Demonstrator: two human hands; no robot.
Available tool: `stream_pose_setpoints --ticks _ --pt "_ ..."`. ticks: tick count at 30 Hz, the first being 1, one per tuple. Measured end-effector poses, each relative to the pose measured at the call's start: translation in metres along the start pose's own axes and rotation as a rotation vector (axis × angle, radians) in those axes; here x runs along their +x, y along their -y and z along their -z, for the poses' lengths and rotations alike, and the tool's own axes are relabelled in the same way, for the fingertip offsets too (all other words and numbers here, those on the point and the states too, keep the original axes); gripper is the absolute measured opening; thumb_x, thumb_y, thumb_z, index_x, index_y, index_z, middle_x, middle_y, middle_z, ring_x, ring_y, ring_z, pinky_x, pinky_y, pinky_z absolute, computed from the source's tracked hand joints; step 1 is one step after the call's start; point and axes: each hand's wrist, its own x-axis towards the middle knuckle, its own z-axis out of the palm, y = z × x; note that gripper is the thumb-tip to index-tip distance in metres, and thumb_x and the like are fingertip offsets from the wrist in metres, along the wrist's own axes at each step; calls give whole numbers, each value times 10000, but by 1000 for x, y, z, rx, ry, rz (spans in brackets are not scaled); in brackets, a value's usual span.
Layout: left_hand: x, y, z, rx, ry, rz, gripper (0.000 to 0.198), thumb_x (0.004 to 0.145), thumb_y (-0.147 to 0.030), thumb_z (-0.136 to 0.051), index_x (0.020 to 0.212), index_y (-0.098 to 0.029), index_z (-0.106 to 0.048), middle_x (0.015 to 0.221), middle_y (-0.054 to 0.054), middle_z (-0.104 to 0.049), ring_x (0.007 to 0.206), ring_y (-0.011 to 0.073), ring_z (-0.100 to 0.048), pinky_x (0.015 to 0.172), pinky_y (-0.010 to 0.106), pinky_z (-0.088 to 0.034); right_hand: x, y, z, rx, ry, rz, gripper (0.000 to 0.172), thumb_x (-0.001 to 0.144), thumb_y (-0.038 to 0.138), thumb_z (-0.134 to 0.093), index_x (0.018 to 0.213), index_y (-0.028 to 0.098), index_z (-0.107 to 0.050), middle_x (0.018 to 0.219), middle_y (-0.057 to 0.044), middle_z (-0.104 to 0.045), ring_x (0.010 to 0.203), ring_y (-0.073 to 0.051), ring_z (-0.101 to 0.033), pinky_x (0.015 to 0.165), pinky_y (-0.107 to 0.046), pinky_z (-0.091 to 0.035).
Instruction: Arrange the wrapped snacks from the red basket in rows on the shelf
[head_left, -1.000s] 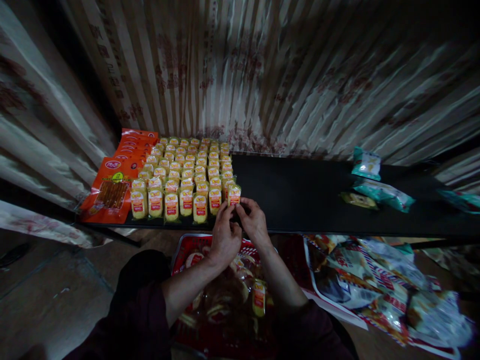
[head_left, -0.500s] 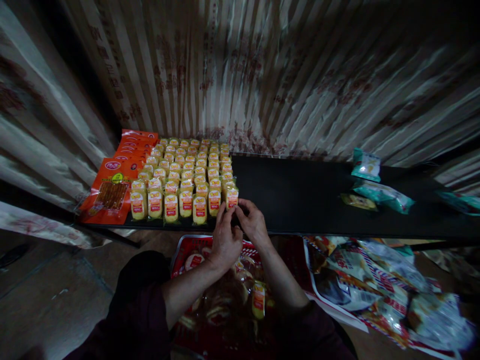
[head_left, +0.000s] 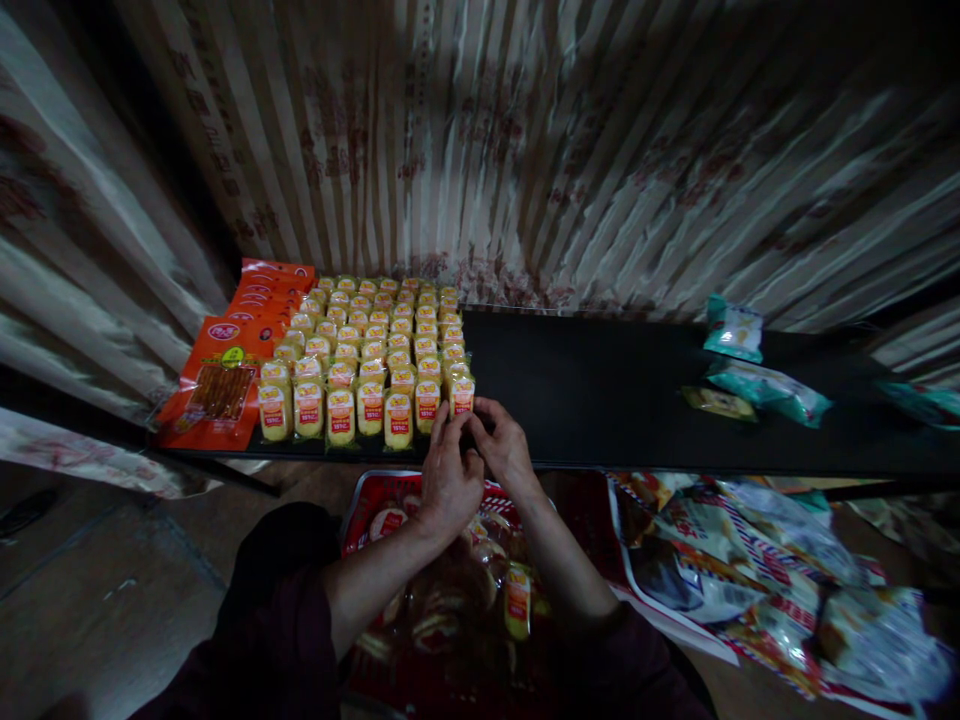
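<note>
My left hand (head_left: 453, 478) and my right hand (head_left: 504, 447) meet at the front right corner of a block of small yellow wrapped snack cakes. Between their fingertips stands one wrapped snack cake (head_left: 463, 392) with a red and white label, upright on the black shelf (head_left: 585, 390). Fingers of both hands close on its lower part and hide its base. Left of it, a front row of matching cakes (head_left: 399, 418) stands upright, with several rows behind. Under my forearms, a red basket (head_left: 364, 490) holds more wrapped cakes, among them a yellow one (head_left: 517, 600).
Orange snack packets (head_left: 225, 385) overlap at the shelf's left end. Teal-and-white packets (head_left: 769, 390) and a small yellowish packet (head_left: 718, 404) lie toward the right. Below, another basket (head_left: 626, 560) overflows with large bread bags (head_left: 750, 560). A striped, printed curtain (head_left: 480, 150) hangs behind the shelf.
Almost nothing differs. Both hands stay at the corner cake, and the whole view has shifted very slightly.
</note>
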Motion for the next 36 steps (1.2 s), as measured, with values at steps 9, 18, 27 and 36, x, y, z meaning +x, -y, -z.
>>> stream_pose_setpoints --ticks 9,18,27,36 --pt "-1 0 0 36 -21 -33 506 728 -28 -481 1207 -168 -560 1505 113 -338 1376 237 -363 1148 410 -328 -2 8 -1 -29 -17 28 379 817 355 -507 1140 179 -594 1061 -107 -688 910 -223 -665 864 -396 -514" --pt "-3 -12 6 80 -27 -80 495 717 -11 -474 1165 -200 -568 1500 67 -359 1410 214 -304 1164 394 -305 0 -2 -2 74 -26 -18 388 780 389 -583 1125 213 -616 1085 -76 -674 908 -206 -644 868 -390 -518" --pt "-4 -8 4 112 -10 -130 483 726 -5 -452 1167 -171 -561 1447 118 -378 1291 224 -462 1098 386 -405 3 -3 0 267 -8 -106 461 717 393 -641 1137 206 -618 1123 -81 -668 860 -194 -647 817 -371 -541" --pt "-2 -8 3 91 -23 -133 489 719 7 -450 1161 -176 -554 1409 112 -406 1335 227 -405 1131 405 -365 3 2 -4 235 -70 -42 436 761 393 -581 1146 199 -650 1095 -73 -665 865 -181 -629 854 -360 -521"
